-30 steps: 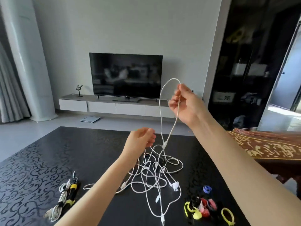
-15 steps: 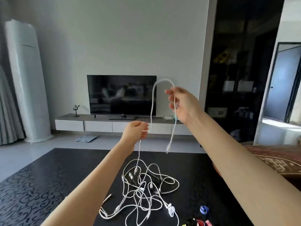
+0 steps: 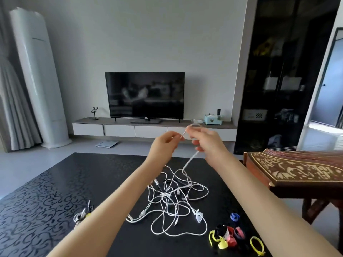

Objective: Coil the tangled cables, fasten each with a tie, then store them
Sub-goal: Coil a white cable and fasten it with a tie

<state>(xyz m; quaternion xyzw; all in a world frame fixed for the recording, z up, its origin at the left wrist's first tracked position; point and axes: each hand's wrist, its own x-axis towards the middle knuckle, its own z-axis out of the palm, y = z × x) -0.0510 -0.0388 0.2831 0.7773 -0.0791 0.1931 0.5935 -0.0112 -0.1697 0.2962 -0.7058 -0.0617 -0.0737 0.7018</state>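
Over the bench (image 3: 55, 191), left hand (image 3: 163, 145) and right hand (image 3: 207, 143) pinch one white cable (image 3: 191, 160) above the tangle (image 3: 172, 199), apparently starting its coil; next, draw slack free toward 12 o'clock.

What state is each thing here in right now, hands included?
left hand: pinches the white cable
right hand: holds a loop of that cable
white cable: one end lifted, rest trailing into the cable pile
cable pile: tangled, on the table
coloured ties: loose, unused
bundled cables: tied
television: off
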